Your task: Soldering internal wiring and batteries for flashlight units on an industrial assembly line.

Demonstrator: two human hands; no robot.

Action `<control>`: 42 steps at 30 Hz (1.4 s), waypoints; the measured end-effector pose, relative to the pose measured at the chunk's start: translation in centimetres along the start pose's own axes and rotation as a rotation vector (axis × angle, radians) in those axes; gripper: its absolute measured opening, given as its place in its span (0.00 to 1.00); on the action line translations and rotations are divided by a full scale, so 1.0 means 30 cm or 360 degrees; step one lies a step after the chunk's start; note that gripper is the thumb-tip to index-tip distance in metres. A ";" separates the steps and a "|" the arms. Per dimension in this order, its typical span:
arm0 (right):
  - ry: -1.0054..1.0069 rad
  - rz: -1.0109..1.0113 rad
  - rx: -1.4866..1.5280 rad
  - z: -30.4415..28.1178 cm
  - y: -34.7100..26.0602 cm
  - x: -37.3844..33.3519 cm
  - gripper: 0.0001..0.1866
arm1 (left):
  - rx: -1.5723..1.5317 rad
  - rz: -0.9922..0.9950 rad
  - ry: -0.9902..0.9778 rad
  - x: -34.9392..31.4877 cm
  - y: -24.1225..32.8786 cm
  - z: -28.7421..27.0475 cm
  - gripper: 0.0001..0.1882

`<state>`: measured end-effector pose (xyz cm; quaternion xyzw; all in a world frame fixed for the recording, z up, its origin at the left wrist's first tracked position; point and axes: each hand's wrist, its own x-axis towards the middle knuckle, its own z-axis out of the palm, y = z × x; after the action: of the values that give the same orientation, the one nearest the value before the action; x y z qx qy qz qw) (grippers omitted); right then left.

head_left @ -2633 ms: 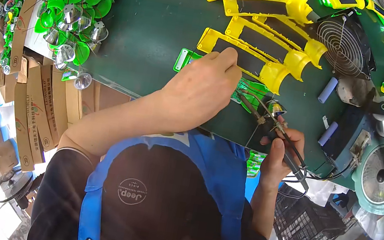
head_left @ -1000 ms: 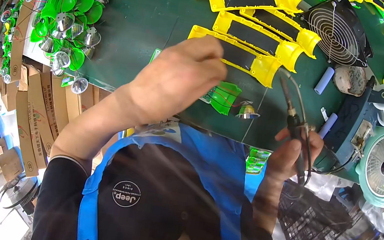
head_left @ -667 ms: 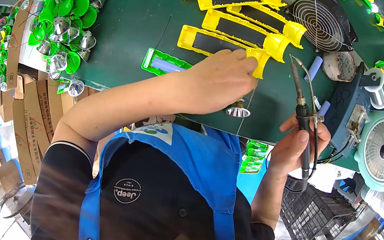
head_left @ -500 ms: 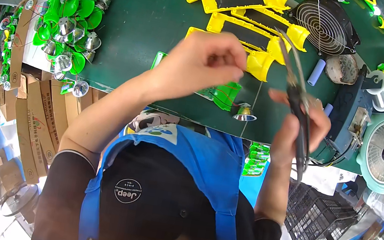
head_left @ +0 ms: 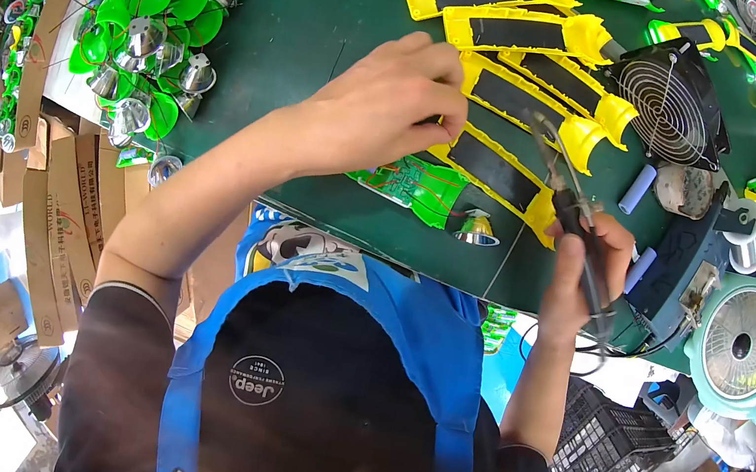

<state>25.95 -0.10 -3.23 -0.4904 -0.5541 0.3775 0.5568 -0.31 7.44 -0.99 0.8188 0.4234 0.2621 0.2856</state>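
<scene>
My left hand (head_left: 396,99) reaches over the bench with its fingers closed at the near end of a yellow plastic shell (head_left: 499,170) with a dark inner panel. The fingertips are partly hidden. My right hand (head_left: 594,262) grips the dark handle of a soldering iron (head_left: 574,214), its metal tip pointing up and left above the shells. Just below my left hand lies a green plastic housing (head_left: 435,191) with red wires and a shiny cup-shaped reflector (head_left: 477,229) beside it.
More yellow shells (head_left: 522,32) overlap at the back. A black fan (head_left: 666,99), blue cylinder (head_left: 638,189), solder spool (head_left: 745,253), blue soldering station (head_left: 684,262) and mint-green fan (head_left: 746,338) stand right. Green housings with reflectors (head_left: 146,37) pile up left, near cardboard boxes (head_left: 63,233).
The nearest yellow shell has come closer to me, with my left hand at its end. My right hand still holds the soldering iron, its tip lower. The view has shifted slightly.
</scene>
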 end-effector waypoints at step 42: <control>0.0197 0.0166 0.0355 -0.038 0.107 -0.056 0.19 | 0.0807 0.0281 -0.0458 0.080 0.019 0.037 0.02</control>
<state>27.30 -1.11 -6.62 -0.4758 -0.4470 0.4343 0.6207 1.95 8.94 -0.92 0.9263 0.3578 0.0532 0.1054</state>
